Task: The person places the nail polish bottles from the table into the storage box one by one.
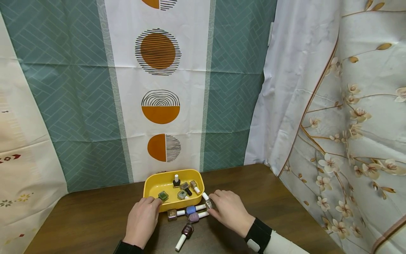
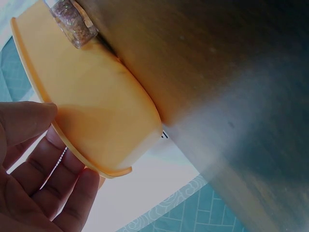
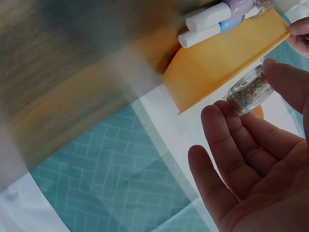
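In our right hand (image 1: 229, 208) we pinch a glitter nail polish bottle (image 1: 210, 203) by its glass, thumb against fingers in a narrow grip; its white cap points away from us, just beside the near right corner of the yellow tray (image 1: 158, 184). With our left hand (image 1: 142, 219) we hold the tray's rim at its near left corner, thumb and fingers close about the edge.

Just left of the right-hand pinch, we have a blue polish bottle (image 1: 190, 210) and a lilac one (image 1: 193, 217) lying down, white caps toward that grip. Farther left, near the left hand, lies a brown glitter bottle (image 1: 172, 215); nearer us, between both grips, a dark maroon bottle (image 1: 188, 231).

Beyond our hands, inside the tray, a black bottle (image 1: 176, 183) stands upright and a green bottle (image 1: 163, 195) sits near the left fingertips. Under it all we see a brown wooden table (image 1: 250, 190).
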Tool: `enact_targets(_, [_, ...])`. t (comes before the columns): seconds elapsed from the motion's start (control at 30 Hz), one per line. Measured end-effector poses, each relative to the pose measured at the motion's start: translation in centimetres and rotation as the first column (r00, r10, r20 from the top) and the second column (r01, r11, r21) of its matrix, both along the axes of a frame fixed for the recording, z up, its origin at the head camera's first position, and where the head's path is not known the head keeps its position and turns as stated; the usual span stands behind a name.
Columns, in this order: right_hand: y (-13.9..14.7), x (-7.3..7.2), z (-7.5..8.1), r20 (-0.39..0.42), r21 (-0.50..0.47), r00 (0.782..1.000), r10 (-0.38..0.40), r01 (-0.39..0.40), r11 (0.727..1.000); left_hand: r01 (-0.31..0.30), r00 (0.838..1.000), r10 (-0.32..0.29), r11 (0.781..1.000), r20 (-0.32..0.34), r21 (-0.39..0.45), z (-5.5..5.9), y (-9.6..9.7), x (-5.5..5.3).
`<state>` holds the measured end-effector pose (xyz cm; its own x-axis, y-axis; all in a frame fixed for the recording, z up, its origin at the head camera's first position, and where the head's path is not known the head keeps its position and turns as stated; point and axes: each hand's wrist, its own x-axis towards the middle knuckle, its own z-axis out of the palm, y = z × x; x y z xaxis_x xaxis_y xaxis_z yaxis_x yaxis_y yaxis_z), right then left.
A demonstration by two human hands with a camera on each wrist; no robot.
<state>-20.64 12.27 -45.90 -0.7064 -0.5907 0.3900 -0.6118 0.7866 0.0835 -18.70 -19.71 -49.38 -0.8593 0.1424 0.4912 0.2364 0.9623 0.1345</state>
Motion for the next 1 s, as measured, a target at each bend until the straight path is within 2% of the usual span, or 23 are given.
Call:
enact_targets(0.47, [-1.3,-1.0,0.8,-0.059,0.002,0.998,0.027,-0.027,1.000,-0.006,1.000,0.007,1.000,0.008,-0.003,0.0,0.0,0.0])
enact_targets(1.0, [-3.2,-3.0,1.1,0.016,0.007,1.000,-0.011,0.011,1.000,-0.003,1.000,0.003,1.000,0.014,0.003,0.0,-0.1,-0.1])
